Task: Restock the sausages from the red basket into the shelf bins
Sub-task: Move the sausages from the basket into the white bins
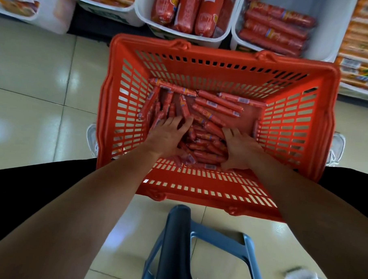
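Left hand [167,134]: reaches down into the basket, fingers spread and lying flat on the left side of the pile. It presses on the sausages but closes round none that can be seen.
Middle bin [141,13]: on the shelf just beyond the basket, packed with fat red sausages standing on end.
Stool [179,234]: blue, on the tiled floor between the forearms, near the basket's closer rim.
Sausages [206,140]: thin red sticks lie loose on the basket bottom. They are heaped thickest between the two hands, and a few are strewn toward the far wall.
Basket [214,54]: red and slotted, on the floor just below the shelf, handles folded down.
Right hand [240,150]: set against the right side of the pile, fingers extended and thumb splayed out. It cups the heap rather than clasping it, and nothing is plainly gripped.
Right bin [331,36]: holds thin sausages like those in the basket, stacked lengthwise on its left side with bare room on its right.
Step in hand: by the look of it, gathering, with both hands crowding the loose sticks into one bunch before any lift.
Next move: it likely calls for closing both hands under a bundle, keeping the sticks parallel, then carrying them up and forward to the right bin.
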The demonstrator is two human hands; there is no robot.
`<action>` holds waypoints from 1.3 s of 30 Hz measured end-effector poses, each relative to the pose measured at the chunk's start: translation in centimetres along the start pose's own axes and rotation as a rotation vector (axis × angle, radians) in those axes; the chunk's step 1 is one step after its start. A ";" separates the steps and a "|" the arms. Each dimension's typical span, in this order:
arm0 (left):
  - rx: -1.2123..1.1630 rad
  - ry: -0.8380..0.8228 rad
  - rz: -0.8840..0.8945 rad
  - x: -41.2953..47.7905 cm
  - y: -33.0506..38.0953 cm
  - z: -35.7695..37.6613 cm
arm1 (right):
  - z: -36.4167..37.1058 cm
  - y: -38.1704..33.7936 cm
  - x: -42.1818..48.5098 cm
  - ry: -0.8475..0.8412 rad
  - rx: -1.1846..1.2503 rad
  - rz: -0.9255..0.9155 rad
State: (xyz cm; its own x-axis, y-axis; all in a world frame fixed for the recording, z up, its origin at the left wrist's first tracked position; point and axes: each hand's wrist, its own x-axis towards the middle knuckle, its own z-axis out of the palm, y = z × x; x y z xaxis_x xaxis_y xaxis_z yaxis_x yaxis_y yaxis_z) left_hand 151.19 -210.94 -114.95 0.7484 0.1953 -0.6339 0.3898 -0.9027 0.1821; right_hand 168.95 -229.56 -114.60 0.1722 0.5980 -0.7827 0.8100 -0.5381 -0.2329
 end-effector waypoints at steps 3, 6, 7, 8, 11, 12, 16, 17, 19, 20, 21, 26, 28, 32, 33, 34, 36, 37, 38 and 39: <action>-0.076 0.111 -0.036 0.3 0.4 0.3 | 0.0 0.7 0.0 0.113 0.117 0.079; -0.173 0.168 -0.105 1.5 0.9 -0.5 | -0.9 1.6 0.7 0.257 0.211 0.184; -0.205 0.143 -0.110 1.9 0.8 -0.9 | -1.3 1.8 1.0 0.236 0.219 0.208; -0.229 0.117 -0.106 2.2 0.5 -1.2 | -1.6 1.9 1.2 0.194 0.232 0.222; -0.199 0.088 -0.043 2.6 -0.6 -1.5 | -1.9 1.2 1.5 0.093 0.222 0.238; -0.165 0.094 -0.023 2.7 -0.8 -1.6 | -1.8 0.9 1.5 0.087 0.203 0.233; -0.047 0.153 -0.010 3.5 -0.6 -1.8 | -1.1 -0.2 1.3 0.126 0.147 0.220; -0.027 0.180 -0.009 3.8 -0.5 -1.9 | -1.0 -0.2 1.1 0.142 0.159 0.232; -0.022 0.214 0.019 4.4 -0.4 -2.2 | -0.8 0.1 0.6 0.170 0.170 0.260; -0.022 0.206 0.042 4.7 -0.4 -2.3 | -0.7 0.3 0.2 0.180 0.160 0.266; -0.023 0.192 0.060 4.9 -0.4 -2.5 | -0.4 0.6 -0.1 0.191 0.146 0.269; -0.137 0.261 0.042 4.5 -0.3 -3.7 | 0.7 1.1 -1.2 0.166 0.106 0.333; -0.178 0.233 -0.002 4.2 -0.1 -3.9 | 0.6 0.4 -1.2 0.167 0.166 0.362; -0.202 0.197 -0.091 3.6 -0.1 -3.6 | 0.5 -1.2 -0.9 0.165 0.203 0.356; -0.234 0.203 -0.120 3.4 -0.3 -3.4 | 0.6 -1.5 -0.6 0.163 0.190 0.357; -0.270 0.212 -0.145 3.2 -0.5 -3.1 | 0.6 -1.7 -0.3 0.163 0.171 0.365; -0.354 0.199 -0.166 3.0 -0.6 -2.6 | 0.5 -1.9 0.1 0.173 0.141 0.385; -0.397 0.182 -0.169 2.9 -0.3 -2.4 | 0.3 -1.9 0.2 0.184 0.157 0.400; -0.445 0.171 -0.177 3.0 0.0 -2.2 | 0.1 -1.8 0.3 0.202 0.198 0.421; -0.496 0.168 -0.191 3.0 0.5 -2.1 | 0.1 -1.5 0.3 0.226 0.252 0.441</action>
State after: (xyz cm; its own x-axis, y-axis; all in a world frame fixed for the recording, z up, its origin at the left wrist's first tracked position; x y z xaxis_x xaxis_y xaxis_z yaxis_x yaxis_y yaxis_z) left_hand 154.78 -209.99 -115.21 0.6993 0.4327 -0.5690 0.7023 -0.5644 0.4339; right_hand 167.73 -228.61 -114.54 0.6032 0.3816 -0.7004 0.4796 -0.8752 -0.0639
